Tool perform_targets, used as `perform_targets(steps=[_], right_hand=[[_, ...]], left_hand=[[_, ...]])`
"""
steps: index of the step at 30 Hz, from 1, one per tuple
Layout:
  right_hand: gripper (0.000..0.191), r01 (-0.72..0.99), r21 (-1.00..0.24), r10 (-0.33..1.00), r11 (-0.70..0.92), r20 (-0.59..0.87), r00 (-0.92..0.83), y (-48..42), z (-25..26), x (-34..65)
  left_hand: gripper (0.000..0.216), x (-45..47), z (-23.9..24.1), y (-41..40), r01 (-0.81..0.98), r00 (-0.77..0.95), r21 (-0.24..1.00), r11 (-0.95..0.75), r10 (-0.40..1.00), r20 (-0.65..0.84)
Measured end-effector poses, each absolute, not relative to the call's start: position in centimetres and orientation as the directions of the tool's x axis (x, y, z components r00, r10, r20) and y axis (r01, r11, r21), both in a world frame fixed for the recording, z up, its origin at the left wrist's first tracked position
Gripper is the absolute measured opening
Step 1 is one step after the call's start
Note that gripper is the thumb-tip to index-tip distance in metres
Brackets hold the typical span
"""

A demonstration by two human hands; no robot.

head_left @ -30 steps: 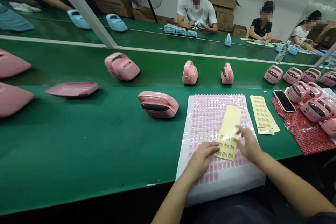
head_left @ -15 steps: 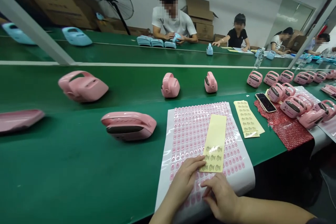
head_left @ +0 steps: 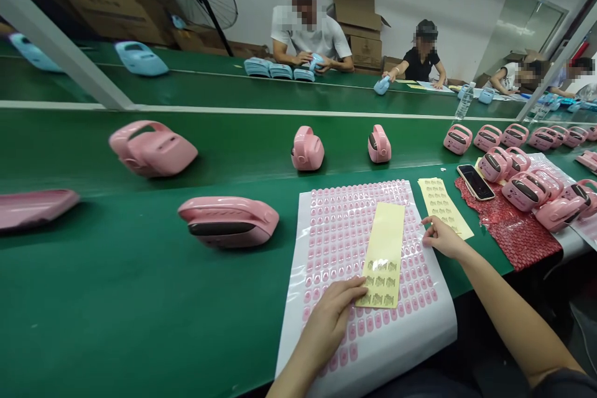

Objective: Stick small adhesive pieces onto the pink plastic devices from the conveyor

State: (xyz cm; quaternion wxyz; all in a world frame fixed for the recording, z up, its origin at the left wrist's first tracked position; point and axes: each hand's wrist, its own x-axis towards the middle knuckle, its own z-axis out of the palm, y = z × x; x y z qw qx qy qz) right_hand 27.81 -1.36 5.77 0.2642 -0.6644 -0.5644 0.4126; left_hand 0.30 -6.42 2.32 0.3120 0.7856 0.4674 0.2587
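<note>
A large white sheet of pink oval stickers [head_left: 336, 249] lies on the green table and curls down over its front edge. On top of it is a yellow label strip [head_left: 385, 230], its printed labels grouped toward the near end. My left hand [head_left: 333, 317] lies flat with fingers stretched, the fingertips touching the strip's lower left edge. Over the sheet's right edge, my right hand [head_left: 445, 239] has thumb and forefinger pinched together; whatever is between them is too small to make out. Beyond that hand lie more yellow label strips [head_left: 441, 199], partly covered by it.
Left of the sheet rests a pink plastic housing [head_left: 228, 222]; other pink housings [head_left: 153, 149] stand behind. At right, a phone [head_left: 476, 181] and several pink units [head_left: 527, 189] sit on red bubble wrap [head_left: 508, 236]. A white rail [head_left: 261, 111] divides off co-workers handling blue units.
My right hand has moved right and away from me, from the strip's near end to the sheet's right edge. My left hand stays put. Across the table, a co-worker's hand has reached a blue unit.
</note>
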Motion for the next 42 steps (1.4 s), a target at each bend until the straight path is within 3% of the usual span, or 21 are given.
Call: perform_targets(steps=[13,20,22,25,27,30,34,38,42], right_hand=[[0.028,0.6,-0.778,0.982,-0.19,-0.148,0.118,0.3,3.7,27.0],[0.034,0.727,-0.681,0.991,-0.087,0.013,0.13,-0.2,4.0,26.5],[0.038,0.774,-0.632,0.983,-0.02,0.128,0.129,-1.1,4.1,26.2],[0.032,0.799,-0.546,0.92,0.252,0.392,-0.022,-4.1,3.8,24.2],[0.028,0.707,-0.51,0.836,0.491,0.504,-0.217,-7.2,3.2,21.9],[0.033,0.563,-0.44,0.713,0.699,0.482,-0.509,-11.7,2.4,18.5],[0.036,0.613,-0.337,0.689,0.715,0.491,-0.533,-14.2,1.2,15.7],[0.034,0.678,-0.335,0.721,0.655,0.548,-0.425,-13.8,0.5,14.9],[0.034,0.675,-0.308,0.701,0.671,0.56,-0.441,-13.4,0.0,15.1]], left_hand=[[0.034,0.1,2.2,-6.6,0.538,0.416,0.764,-0.355,0.901,0.126],[0.033,0.2,2.1,-6.4,0.525,0.429,0.762,-0.38,0.891,0.149],[0.034,0.3,2.1,-6.5,0.52,0.421,0.766,-0.377,0.894,0.154],[0.035,0.6,2.2,-6.7,0.503,0.411,0.785,-0.363,0.899,0.152],[0.035,0.8,2.1,-6.8,0.49,0.402,0.798,-0.351,0.903,0.15],[0.034,1.1,2.0,-6.9,0.482,0.381,0.808,-0.338,0.912,0.154],[0.035,1.2,2.0,-6.9,0.481,0.379,0.813,-0.327,0.914,0.143],[0.033,1.1,2.2,-6.9,0.474,0.379,0.822,-0.316,0.916,0.134],[0.033,0.7,2.4,-6.7,0.448,0.384,0.843,-0.297,0.916,0.118]])
